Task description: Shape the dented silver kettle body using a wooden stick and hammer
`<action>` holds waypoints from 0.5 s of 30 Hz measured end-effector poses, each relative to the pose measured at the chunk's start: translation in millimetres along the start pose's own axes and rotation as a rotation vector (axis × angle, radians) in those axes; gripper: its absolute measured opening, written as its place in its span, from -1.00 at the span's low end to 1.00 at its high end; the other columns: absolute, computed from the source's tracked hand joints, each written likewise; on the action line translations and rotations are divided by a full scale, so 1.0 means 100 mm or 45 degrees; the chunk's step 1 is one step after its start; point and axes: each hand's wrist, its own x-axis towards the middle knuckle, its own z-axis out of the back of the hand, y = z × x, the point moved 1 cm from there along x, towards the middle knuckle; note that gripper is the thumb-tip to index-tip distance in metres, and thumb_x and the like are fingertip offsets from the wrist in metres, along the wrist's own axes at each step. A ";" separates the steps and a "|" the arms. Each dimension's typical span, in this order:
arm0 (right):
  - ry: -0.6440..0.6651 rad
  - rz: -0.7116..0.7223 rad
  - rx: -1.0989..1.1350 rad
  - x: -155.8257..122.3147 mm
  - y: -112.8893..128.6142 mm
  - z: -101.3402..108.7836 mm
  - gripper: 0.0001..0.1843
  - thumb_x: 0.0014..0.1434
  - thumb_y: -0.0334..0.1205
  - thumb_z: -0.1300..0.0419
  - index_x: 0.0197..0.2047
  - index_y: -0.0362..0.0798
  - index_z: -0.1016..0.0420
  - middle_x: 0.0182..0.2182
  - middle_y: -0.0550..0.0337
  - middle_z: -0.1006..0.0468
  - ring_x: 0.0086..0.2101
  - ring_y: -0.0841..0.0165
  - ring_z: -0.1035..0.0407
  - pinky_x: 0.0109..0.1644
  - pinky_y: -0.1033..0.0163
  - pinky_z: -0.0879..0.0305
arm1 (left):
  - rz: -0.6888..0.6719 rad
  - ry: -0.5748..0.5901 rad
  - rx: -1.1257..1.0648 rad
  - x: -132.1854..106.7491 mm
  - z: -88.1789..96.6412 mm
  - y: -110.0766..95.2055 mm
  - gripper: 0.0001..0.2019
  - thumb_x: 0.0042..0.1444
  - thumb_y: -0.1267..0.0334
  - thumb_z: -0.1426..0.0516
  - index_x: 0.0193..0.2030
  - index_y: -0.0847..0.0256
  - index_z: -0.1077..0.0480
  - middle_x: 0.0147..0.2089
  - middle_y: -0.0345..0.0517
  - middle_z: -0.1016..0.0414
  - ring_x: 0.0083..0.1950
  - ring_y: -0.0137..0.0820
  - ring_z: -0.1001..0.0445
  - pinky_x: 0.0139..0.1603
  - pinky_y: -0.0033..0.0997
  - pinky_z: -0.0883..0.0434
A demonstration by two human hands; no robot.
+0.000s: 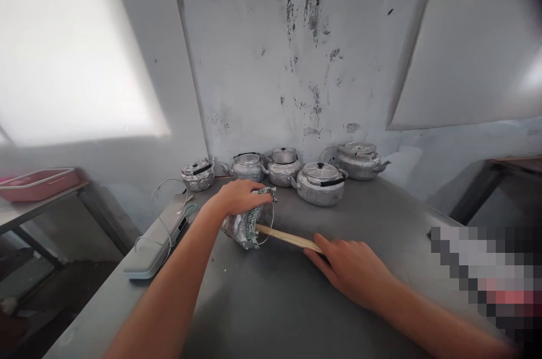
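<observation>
My left hand is closed on a silvery, dented-looking vessel on the table, tipped so its opening faces right. Green-and-white patterned material shows at the opening, and a thin pale loop hangs beside it. My right hand grips a pale wooden stick. The stick's far end goes into the opening; its tip is hidden. Just behind my hands stands a silver teapot with a lid and a dark handle.
Several more silver teapots line the wall at the back of the grey table. On the left lies a pale flat box with a white cable. A pink basket sits on another table. The right edge is pixelated.
</observation>
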 end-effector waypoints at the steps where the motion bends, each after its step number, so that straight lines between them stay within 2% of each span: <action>1: 0.039 -0.026 -0.009 0.01 0.00 -0.01 -0.53 0.46 0.11 0.17 -0.22 0.04 -0.43 -0.45 0.12 -0.64 -0.45 0.08 -0.56 -0.50 0.18 0.00 | 0.008 0.007 -0.020 0.00 0.00 0.00 -0.29 0.21 -0.39 0.04 0.26 0.00 -0.48 0.33 -0.10 -0.46 0.29 0.05 -0.42 0.25 -0.12 -0.33; 4: 0.102 -0.050 -0.051 0.03 0.00 -0.01 -0.46 0.47 0.13 0.23 -0.15 0.02 -0.45 -0.42 0.11 -0.65 -0.41 0.06 -0.58 -0.48 0.18 -0.05 | 0.030 0.009 -0.046 -0.01 0.00 0.01 -0.21 0.17 -0.47 0.06 0.29 0.01 -0.46 0.35 -0.10 -0.43 0.31 0.06 -0.39 0.26 -0.16 -0.32; 6: 0.095 -0.028 -0.081 0.03 0.01 -0.01 -0.50 0.49 0.08 0.22 -0.09 0.01 -0.44 -0.39 0.12 -0.65 -0.38 0.08 -0.58 -0.46 0.18 -0.07 | 0.020 -0.002 -0.024 -0.01 0.01 0.00 -0.31 0.20 -0.38 0.04 0.24 -0.02 -0.50 0.31 -0.14 -0.48 0.28 0.06 -0.43 0.20 -0.19 -0.36; 10: -0.024 0.057 -0.127 0.06 0.03 0.02 -0.64 0.50 -0.11 0.16 -0.07 -0.02 -0.42 -0.24 0.09 -0.65 -0.28 0.14 -0.59 -0.43 0.20 -0.09 | 0.011 -0.013 0.000 -0.01 0.01 -0.02 -0.45 0.23 -0.24 0.00 0.16 -0.04 -0.56 0.22 -0.17 -0.55 0.21 0.06 -0.47 0.11 -0.19 -0.40; 12: -0.019 0.064 -0.136 0.08 0.04 0.04 -0.63 0.50 -0.12 0.17 -0.11 -0.03 -0.42 -0.27 0.08 -0.64 -0.33 0.16 -0.58 -0.46 0.19 -0.04 | 0.015 -0.009 -0.006 0.00 0.00 -0.01 -0.42 0.22 -0.26 -0.01 0.19 -0.03 -0.54 0.25 -0.16 -0.53 0.22 0.06 -0.47 0.16 -0.16 -0.38; 15: 0.024 0.028 -0.152 0.09 0.05 0.07 -0.55 0.50 -0.03 0.21 -0.16 -0.04 -0.42 -0.39 0.09 -0.64 -0.42 0.14 -0.57 -0.50 0.18 0.08 | 0.025 -0.003 -0.037 0.00 -0.01 0.00 -0.26 0.18 -0.40 0.01 0.27 0.04 -0.48 0.34 -0.12 -0.44 0.32 0.07 -0.38 0.27 -0.12 -0.31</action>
